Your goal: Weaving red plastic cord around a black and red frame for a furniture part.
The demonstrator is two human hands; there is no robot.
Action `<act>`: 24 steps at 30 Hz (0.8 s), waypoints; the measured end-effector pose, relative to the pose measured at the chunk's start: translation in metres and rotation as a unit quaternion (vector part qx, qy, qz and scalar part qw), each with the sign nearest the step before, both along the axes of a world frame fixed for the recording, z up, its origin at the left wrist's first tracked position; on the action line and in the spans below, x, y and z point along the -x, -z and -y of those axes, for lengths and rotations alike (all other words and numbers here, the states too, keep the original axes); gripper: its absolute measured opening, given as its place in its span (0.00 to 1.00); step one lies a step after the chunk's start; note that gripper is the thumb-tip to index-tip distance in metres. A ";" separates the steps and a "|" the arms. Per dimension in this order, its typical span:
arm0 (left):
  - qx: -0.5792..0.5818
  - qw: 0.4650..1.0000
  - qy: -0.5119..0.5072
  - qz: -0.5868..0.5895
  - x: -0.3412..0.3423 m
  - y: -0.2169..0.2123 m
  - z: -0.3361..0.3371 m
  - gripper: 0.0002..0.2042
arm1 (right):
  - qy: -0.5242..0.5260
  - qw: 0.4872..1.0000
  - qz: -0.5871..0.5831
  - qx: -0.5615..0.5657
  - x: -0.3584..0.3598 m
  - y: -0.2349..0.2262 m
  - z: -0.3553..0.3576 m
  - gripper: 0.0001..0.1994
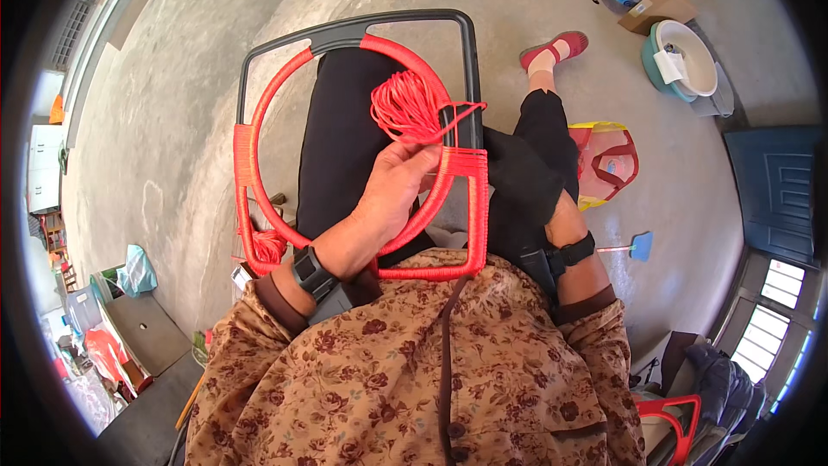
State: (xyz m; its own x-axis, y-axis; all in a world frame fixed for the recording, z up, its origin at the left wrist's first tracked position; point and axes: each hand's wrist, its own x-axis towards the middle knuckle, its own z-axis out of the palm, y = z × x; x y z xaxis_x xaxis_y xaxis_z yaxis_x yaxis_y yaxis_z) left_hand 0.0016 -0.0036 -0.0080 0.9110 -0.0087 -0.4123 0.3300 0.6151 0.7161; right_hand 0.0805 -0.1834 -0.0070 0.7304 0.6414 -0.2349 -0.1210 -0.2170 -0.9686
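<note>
A rectangular black frame (470, 52) with a round ring inside it lies across my lap. Red cord wraps the ring (274, 86), the lower bar and parts of both sides. A looped bundle of loose red cord (407, 108) rests at the ring's upper right, with strands crossing the right bar. My left hand (392, 185) reaches through the ring, its fingers pinched on red cord just below the bundle. My right hand (526, 177), in a black glove, is beside the right bar; its fingers blend into the dark trousers and cannot be made out.
Another red cord bundle (269, 246) hangs by the frame's lower left. A yellow-and-red bag (608, 160) stands right of my leg, with a blue fly swatter (640, 246) nearby. Basins (686, 60) and a cardboard box (660, 7) sit at the far right. A red chair part (681, 427) is at lower right.
</note>
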 end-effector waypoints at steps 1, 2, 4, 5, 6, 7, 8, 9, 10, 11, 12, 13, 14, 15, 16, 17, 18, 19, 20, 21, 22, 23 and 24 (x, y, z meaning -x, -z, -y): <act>0.019 1.000 -0.006 -0.011 -0.002 -0.006 0.000 0.09 | -0.041 0.995 0.051 0.070 -0.002 -0.003 0.001 0.17; 0.019 1.000 -0.006 -0.013 -0.003 -0.011 -0.001 0.09 | -0.081 0.982 0.102 0.139 -0.004 -0.005 0.003 0.16; 0.099 0.995 -0.010 -0.018 -0.005 -0.019 -0.002 0.09 | -0.125 0.971 0.140 0.149 -0.007 0.021 0.016 0.18; 0.099 0.995 -0.012 -0.020 -0.004 -0.016 -0.002 0.09 | -0.173 0.955 0.178 0.160 -0.008 0.025 0.021 0.19; 0.078 0.996 -0.031 -0.029 -0.004 -0.013 -0.001 0.08 | -0.175 0.955 0.177 0.159 -0.010 0.025 0.030 0.19; 0.059 0.996 -0.046 -0.038 -0.004 -0.009 0.000 0.08 | -0.103 0.986 0.058 0.120 -0.009 0.013 0.039 0.18; 0.060 0.996 -0.046 -0.039 -0.004 -0.006 0.000 0.08 | -0.028 0.995 -0.062 0.077 -0.007 0.007 0.046 0.17; 0.050 0.997 -0.035 -0.040 -0.004 -0.003 -0.001 0.07 | -0.028 0.995 -0.063 0.078 -0.004 0.011 0.053 0.17; 0.039 0.998 -0.023 -0.040 -0.004 -0.001 -0.001 0.07 | 0.158 0.969 -0.165 -0.099 0.000 0.015 0.057 0.16; 0.039 0.998 -0.023 -0.040 -0.004 0.000 -0.002 0.07 | 0.331 0.869 -0.254 -0.267 0.001 0.019 0.060 0.15; 0.032 0.998 -0.021 -0.045 -0.005 0.000 -0.002 0.07 | 0.332 0.868 -0.253 -0.267 0.001 0.021 0.062 0.15; 0.025 0.998 -0.019 -0.049 -0.005 0.000 -0.002 0.07 | 0.289 0.864 -0.266 -0.315 0.002 0.016 0.059 0.15; 0.024 0.998 -0.017 -0.049 -0.004 0.002 -0.002 0.07 | 0.245 0.855 -0.277 -0.362 0.002 0.010 0.056 0.15; 0.035 0.998 -0.017 -0.047 -0.004 0.004 -0.003 0.07 | 0.246 0.855 -0.277 -0.363 0.000 0.004 0.049 0.15; 0.043 0.998 -0.014 -0.046 -0.003 0.004 -0.002 0.07 | 0.143 0.962 -0.005 -0.231 -0.003 -0.003 0.038 0.14; 0.042 0.998 -0.014 -0.046 -0.003 0.003 -0.001 0.07 | 0.021 0.961 0.266 -0.071 -0.003 -0.006 0.027 0.14; 0.044 0.998 -0.015 -0.045 -0.004 0.001 0.001 0.08 | 0.021 0.961 0.266 -0.073 0.000 -0.004 0.016 0.14; 0.048 0.998 -0.015 -0.043 -0.004 -0.001 0.003 0.09 | 0.035 0.985 0.149 -0.079 0.003 -0.002 0.005 0.13; 0.047 0.998 -0.015 -0.042 -0.005 -0.003 0.003 0.09 | 0.048 0.995 0.030 -0.083 0.004 0.000 0.000 0.13; 0.068 0.997 0.006 -0.032 -0.006 -0.005 0.002 0.11 | 0.048 0.995 0.031 -0.083 0.003 0.001 0.001 0.13; 0.090 0.995 0.025 -0.023 -0.006 -0.006 0.002 0.12 | 0.046 0.998 0.029 -0.031 0.001 0.002 0.000 0.12; 0.090 0.995 0.023 -0.023 -0.006 -0.008 0.000 0.12 | 0.044 0.998 0.027 0.022 -0.002 0.003 0.001 0.12; 0.093 0.995 0.045 -0.012 -0.005 -0.010 -0.001 0.12 | 0.043 0.998 0.027 0.022 -0.005 0.003 0.003 0.12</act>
State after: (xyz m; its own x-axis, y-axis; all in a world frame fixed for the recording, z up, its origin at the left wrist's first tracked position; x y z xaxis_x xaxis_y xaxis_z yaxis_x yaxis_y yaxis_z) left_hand 0.0066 -0.0021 0.0015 0.8928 -0.1683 -0.4178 0.4059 0.7028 0.5842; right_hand 0.0853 -0.1868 -0.0101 0.7946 0.5654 -0.2213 -0.0898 -0.2509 -0.9638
